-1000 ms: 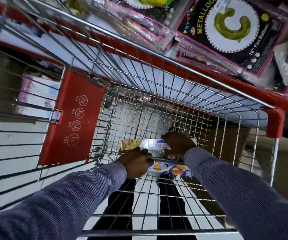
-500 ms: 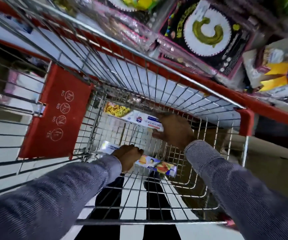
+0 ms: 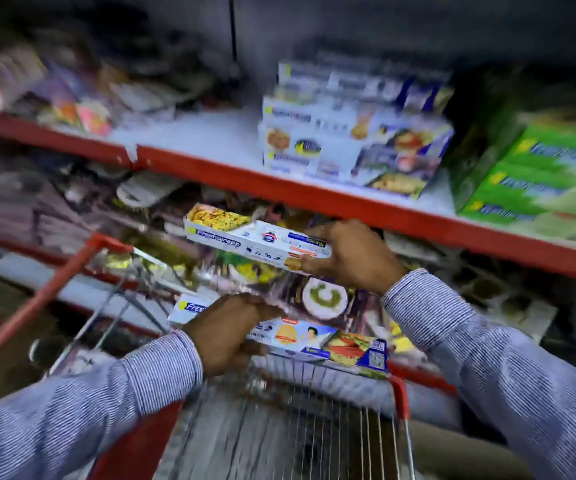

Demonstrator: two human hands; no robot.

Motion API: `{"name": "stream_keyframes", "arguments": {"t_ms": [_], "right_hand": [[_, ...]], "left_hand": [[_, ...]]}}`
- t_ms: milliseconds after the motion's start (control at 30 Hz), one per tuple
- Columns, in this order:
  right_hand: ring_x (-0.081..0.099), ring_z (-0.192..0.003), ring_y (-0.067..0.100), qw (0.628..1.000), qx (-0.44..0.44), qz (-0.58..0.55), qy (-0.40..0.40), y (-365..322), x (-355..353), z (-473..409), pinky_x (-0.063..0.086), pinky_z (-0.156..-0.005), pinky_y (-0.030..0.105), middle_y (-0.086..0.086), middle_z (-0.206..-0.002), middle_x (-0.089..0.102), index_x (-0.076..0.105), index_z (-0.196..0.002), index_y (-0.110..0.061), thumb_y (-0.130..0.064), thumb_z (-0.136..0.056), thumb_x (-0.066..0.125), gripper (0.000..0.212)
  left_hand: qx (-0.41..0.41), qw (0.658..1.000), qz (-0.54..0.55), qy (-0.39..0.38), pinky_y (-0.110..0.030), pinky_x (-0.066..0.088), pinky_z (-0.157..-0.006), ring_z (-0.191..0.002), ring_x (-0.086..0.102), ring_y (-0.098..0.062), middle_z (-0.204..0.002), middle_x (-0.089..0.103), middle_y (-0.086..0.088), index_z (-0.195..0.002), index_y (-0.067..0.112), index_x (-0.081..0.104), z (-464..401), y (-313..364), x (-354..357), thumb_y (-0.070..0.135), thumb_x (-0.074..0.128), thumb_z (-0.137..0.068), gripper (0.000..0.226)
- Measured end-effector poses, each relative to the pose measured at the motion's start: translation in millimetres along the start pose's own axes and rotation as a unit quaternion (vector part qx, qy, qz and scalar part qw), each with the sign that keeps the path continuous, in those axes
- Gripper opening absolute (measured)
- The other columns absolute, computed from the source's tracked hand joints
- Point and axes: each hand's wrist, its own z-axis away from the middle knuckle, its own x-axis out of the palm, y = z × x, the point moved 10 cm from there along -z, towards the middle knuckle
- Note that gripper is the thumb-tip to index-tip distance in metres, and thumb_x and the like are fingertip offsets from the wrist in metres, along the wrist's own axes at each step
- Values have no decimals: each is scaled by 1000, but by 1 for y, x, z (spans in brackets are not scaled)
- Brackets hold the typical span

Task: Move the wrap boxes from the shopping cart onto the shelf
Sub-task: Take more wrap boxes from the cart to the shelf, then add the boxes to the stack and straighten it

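My right hand (image 3: 350, 258) grips the right end of a long white wrap box (image 3: 245, 239), held level just below the red edge of the shelf (image 3: 231, 180). My left hand (image 3: 226, 332) holds a second wrap box (image 3: 317, 339) lower down, above the far rim of the shopping cart (image 3: 399, 393). A stack of similar wrap boxes (image 3: 352, 133) stands on the white shelf board above, to the right of a bare patch. The picture is blurred by head motion.
Green boxes (image 3: 539, 174) fill the shelf to the right of the stack. Party goods in plastic packs (image 3: 326, 297) hang on the lower shelf behind my hands. More blurred packets (image 3: 54, 95) lie on the shelf's left part.
Both hands have lifted their boxes out of the cart basket and up toward the shelf. My view has swung from the cart floor up to the shelves.
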Motion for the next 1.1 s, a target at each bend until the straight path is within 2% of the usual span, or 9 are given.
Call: {"name": "stream_keyframes", "arguments": {"t_ms": [67,167,267,333,433,533,733,900,1100], "right_hand": [[72,-95,21,999,-14,-2,32,-10,-46,-11,55,-75,33,1,-109,78,68,-117,-33,-56,-76,66,47],[71,-93,23,997,-25,11,77,-18,-107,-24,51,-68,33,3,-105,78,70,-114,-28,-61,-75,64,51],[69,-87,26,995,-21,28,96,-12,-146,-37,46,-59,32,6,-94,77,71,-107,-23,-71,-71,55,62],[70,-85,26,995,-4,20,101,-1,-165,-46,56,-68,38,8,-93,77,71,-105,-19,-72,-66,48,70],[71,-95,25,995,20,3,95,25,-178,-60,55,-78,36,10,-109,77,71,-116,-18,-56,-78,62,54],[67,-108,26,995,52,-2,89,56,-181,-80,53,-87,37,14,-122,72,68,-122,-10,-37,-91,64,41],[45,-140,23,994,102,12,37,105,-173,-128,38,-109,29,6,-155,44,46,-146,-13,-35,-98,55,53],[34,-147,25,991,119,43,31,131,-167,-155,31,-118,32,3,-160,36,47,-146,-16,-36,-97,57,54],[55,-127,26,989,111,66,70,142,-181,-160,42,-105,27,6,-142,56,62,-134,-25,-43,-89,65,49]], "left_hand": [[20,999,3,41,-35,54,-95,-118,62,-29,-129,68,-7,-135,24,57,-13,11,-52,23,79,-74,65],[35,998,2,50,-34,48,-102,-125,58,-27,-134,64,-10,-136,18,58,-32,24,-116,22,77,-75,63],[42,996,19,82,-27,52,-89,-110,67,-26,-117,73,-14,-117,12,70,-50,34,-166,19,78,-72,46],[52,995,6,87,-16,45,-90,-112,65,-19,-120,73,-8,-118,16,70,-64,39,-190,21,79,-75,44],[53,996,-12,74,-6,32,-90,-122,58,-14,-134,67,-2,-129,22,64,-85,39,-206,24,78,-80,52],[42,997,-20,59,-12,35,-95,-129,55,-20,-141,61,-2,-134,24,59,-105,31,-214,24,77,-83,55],[33,999,-9,28,-32,45,-111,-132,54,-19,-144,59,0,-136,24,58,-138,24,-216,23,75,-85,54],[31,999,-11,20,-36,41,-115,-140,46,-18,-152,51,3,-141,26,53,-166,13,-220,27,75,-87,58],[24,999,-10,39,-35,41,-114,-138,48,-19,-151,52,3,-140,28,55,-199,-1,-229,27,78,-85,60]]}}
